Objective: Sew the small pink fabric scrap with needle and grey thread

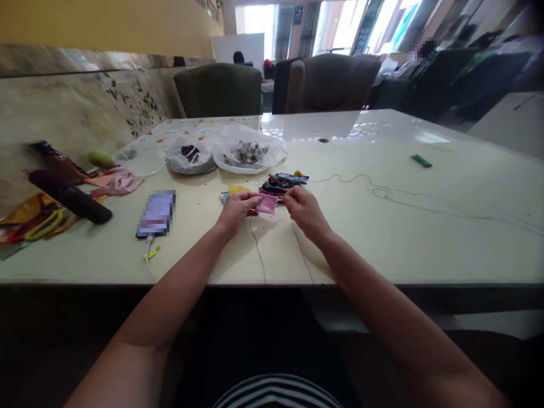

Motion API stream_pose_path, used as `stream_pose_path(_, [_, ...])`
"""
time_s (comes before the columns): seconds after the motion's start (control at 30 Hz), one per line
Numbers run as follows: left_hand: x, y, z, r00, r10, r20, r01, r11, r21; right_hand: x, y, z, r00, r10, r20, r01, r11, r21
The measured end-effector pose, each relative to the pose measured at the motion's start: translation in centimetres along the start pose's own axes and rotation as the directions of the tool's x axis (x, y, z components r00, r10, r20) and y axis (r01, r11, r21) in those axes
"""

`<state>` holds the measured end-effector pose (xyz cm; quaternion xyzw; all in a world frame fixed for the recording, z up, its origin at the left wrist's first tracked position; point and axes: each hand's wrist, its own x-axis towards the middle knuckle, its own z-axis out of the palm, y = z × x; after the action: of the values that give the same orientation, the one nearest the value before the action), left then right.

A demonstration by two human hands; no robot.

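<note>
A small pink square of cloth, like a little pouch (267, 205), is pinched at its left edge between the thumb and fingers of my left hand (236, 213). At its right edge, my right hand (306, 212) is closed in a pinch; whatever lies between those fingertips is too small to make out. Thin dark thread (257, 245) trails from below the cloth to the table's front edge, and another strand runs down under my right hand. Just behind lies a pile of dark patterned cloth pieces (284, 182). Yellow cloth (238, 189) shows behind my left hand.
A charging phone (156, 214) lies left of my hands. Farther back sit two white plastic bags, one with dark bits (191, 161), one with grey-white tufts (250, 156). Loose thread (425, 205) and a green object (421, 161) lie right. Chairs (335, 85) stand beyond the table.
</note>
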<state>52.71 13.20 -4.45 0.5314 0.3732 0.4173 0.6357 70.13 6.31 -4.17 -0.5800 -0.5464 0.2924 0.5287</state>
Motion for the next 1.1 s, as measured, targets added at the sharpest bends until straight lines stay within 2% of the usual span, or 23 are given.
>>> stream_pose_path(0.07, [-0.06, 0.01, -0.01, 1.0, 0.012, 0.024, -0.012, 1.0, 0.015, 0.0, 0.2, 0.05, 0.992, -0.121, -0.032, 0.12, 0.992, -0.048])
stream_pose_path(0.13, [-0.18, 0.05, 0.03, 0.998, 0.036, 0.044, -0.038, 0.999, 0.033, -0.07, 0.23, 0.12, 0.986, -0.156, -0.054, 0.153, 0.987, -0.058])
stream_pose_path(0.37, [-0.56, 0.25, 0.43, 0.992, 0.055, 0.112, -0.062, 0.996, 0.058, -0.43, -0.33, 0.43, 0.994, -0.102, 0.041, 0.103, 0.995, -0.013])
stream_pose_path(0.53, [-0.6, 0.31, 0.58, 0.992, 0.065, 0.107, -0.071, 0.996, 0.054, -0.65, -0.69, 0.53, 0.985, -0.172, -0.019, 0.167, 0.975, -0.149])
stream_pose_path(0.7, [-0.55, 0.16, 0.55, 0.99, 0.076, 0.123, -0.082, 0.996, 0.046, -0.73, -0.47, 0.53, 0.986, -0.164, -0.019, 0.16, 0.98, -0.12])
stream_pose_path(0.83, [-0.51, 0.17, 0.54, 0.989, 0.073, 0.129, -0.079, 0.996, 0.047, -0.84, -0.44, 0.48, 0.983, -0.172, -0.057, 0.159, 0.97, -0.183])
stream_pose_path(0.97, [-0.48, 0.24, 0.5, 0.989, 0.072, 0.131, -0.079, 0.996, 0.046, -0.9, -0.5, 0.51, 0.968, -0.249, -0.028, 0.232, 0.931, -0.281])
stream_pose_path(1.1, [-0.49, 0.23, 0.47, 0.988, 0.081, 0.129, -0.088, 0.995, 0.049, -0.83, -0.39, 0.59, 0.964, -0.265, -0.007, 0.247, 0.908, -0.34])
